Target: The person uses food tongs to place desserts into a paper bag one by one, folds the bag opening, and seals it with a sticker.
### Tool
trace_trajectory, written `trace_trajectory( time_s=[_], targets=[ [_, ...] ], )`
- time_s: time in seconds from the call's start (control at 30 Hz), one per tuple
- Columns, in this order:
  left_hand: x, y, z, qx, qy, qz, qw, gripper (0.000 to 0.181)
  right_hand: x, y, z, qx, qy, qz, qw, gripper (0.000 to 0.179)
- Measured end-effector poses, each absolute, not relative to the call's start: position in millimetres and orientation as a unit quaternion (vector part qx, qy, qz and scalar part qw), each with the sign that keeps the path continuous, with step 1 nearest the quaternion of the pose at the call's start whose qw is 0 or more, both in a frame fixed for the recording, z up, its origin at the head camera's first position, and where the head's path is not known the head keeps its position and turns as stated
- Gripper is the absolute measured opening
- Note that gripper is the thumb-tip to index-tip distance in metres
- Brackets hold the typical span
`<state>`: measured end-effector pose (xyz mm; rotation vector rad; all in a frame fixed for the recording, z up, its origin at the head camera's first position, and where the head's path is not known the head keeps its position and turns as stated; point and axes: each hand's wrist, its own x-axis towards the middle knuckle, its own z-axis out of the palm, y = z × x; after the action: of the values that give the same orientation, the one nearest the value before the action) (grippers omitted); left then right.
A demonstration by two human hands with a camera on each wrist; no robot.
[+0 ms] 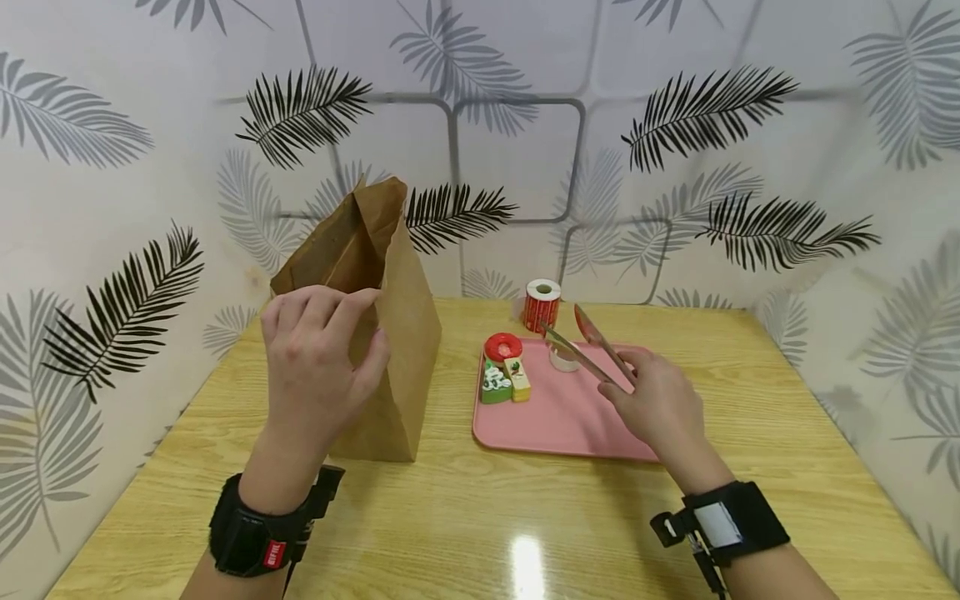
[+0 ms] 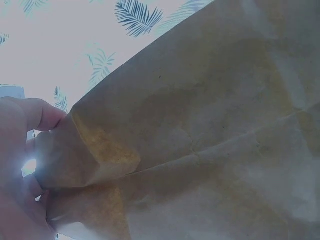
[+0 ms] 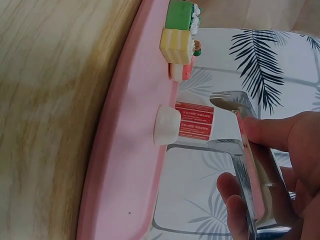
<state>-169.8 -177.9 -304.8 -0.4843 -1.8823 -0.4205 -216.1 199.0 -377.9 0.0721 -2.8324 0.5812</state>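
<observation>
The person's two hands are well apart, each clamped on something. The left hand (image 1: 318, 358) pinches the near rim of a tall brown paper bag (image 1: 414, 358), which stands upright with its mouth open on a light wood-grain surface (image 1: 465, 517); the left wrist view shows the thumb and fingers gripping the creased paper edge. The right hand (image 1: 663, 404) is curled round a pair of shiny metal tongs (image 1: 595, 333), whose two tips are spread apart with nothing between them, above a pink rectangular tray (image 1: 570, 433) to the right of the bag. Along the left side of the tray sit a red ring-shaped toy doughnut (image 1: 503, 347) at the back, a green toy cake piece with white topping (image 1: 496, 388) in front of it, and a yellow layered toy cake slice (image 1: 518, 383) just beside the green one. A small white rounded piece (image 1: 563, 362) lies near the tray's far edge, below the tongs. Behind the tray stands a roll of red printed labels (image 1: 542, 310) with a white top. Both wrists wear black straps (image 1: 738, 521), and a pale backdrop (image 1: 517, 50) printed with black and grey feathery leaves rises behind.
</observation>
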Motion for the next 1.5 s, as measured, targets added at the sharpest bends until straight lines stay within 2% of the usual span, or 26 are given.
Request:
trace_trajectory(
  time_s=[0.5,1.5],
  targets=[
    [-169.7,-171.9,-301.0,-0.192,-0.803,-0.182,0.535,0.026,-220.0,205.3,-388.7,0.011,-0.979,0.182,0.091,0.061],
    [-170.0,-166.9,-296.5,-0.169,-0.816,-0.194,0.517,0.025,-226.0,206.6,-410.9,-0.037,-0.983,0.171,0.056,0.049]
  ],
)
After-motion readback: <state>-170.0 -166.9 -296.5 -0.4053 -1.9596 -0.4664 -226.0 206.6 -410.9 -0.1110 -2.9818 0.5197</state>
